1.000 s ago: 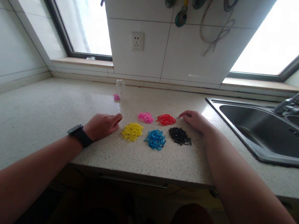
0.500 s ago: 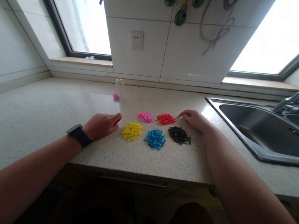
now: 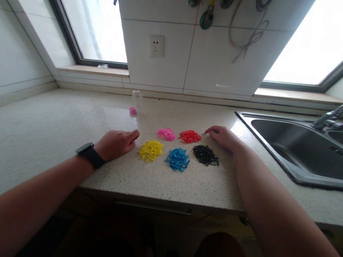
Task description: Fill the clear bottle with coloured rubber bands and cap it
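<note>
The left hand [image 3: 115, 143], with a black watch [image 3: 90, 154] on its wrist, rests on the speckled stone surface [image 3: 50, 127]. Its fingers are loosely curled and grasp nothing that shows, the tips just beside a heap of yellow rubber bands [image 3: 151, 150]. The right hand [image 3: 223, 137] lies flat with its fingers released, the tips near a heap of red rubber bands [image 3: 190, 136].

Between the hands are three more heaps, all apart from one another:
- pink rubber bands [image 3: 166, 134] left of the red
- blue rubber bands [image 3: 177, 159] in front
- black rubber bands [image 3: 205, 154] just beside the right wrist

Behind the left hand a small clear plastic bottle [image 3: 136, 102] stands upright, with a little clump of pink bands inside, low down. Well to the right, a stainless steel sink [image 3: 293, 174] is set into the surface.
</note>
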`<state>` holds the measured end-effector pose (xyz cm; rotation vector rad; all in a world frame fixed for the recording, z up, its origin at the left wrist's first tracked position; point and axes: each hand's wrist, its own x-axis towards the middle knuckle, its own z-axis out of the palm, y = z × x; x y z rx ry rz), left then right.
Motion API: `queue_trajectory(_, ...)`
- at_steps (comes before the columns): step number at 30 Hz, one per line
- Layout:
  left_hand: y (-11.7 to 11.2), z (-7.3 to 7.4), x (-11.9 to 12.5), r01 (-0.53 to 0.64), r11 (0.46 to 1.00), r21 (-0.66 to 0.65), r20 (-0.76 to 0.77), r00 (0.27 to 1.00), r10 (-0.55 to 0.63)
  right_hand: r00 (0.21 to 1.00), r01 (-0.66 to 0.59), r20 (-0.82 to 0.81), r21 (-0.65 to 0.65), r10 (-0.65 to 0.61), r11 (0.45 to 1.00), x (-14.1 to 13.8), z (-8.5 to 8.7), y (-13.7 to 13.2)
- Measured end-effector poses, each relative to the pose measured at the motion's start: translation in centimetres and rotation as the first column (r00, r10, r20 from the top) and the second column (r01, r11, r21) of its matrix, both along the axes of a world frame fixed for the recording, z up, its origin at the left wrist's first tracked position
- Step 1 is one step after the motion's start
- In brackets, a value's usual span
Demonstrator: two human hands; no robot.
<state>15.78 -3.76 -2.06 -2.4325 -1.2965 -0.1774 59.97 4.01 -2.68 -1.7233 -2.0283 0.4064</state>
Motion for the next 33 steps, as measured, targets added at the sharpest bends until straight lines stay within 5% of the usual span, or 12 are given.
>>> queue_trajectory(26,0.1,0.0,-0.1,0.019,1.000,0.015,0.021,1.000,-0.019,1.000,0.011,0.009,-0.017,-0.011,1.000,-0.1,0.3,-0.3)
queue_trajectory(33,0.3,1.5,-0.1,0.118,0.987,0.111,-0.053,0.992,-0.112,1.000,0.011,-0.008,-0.012,-0.011,1.000,0.0,0.1,0.2)
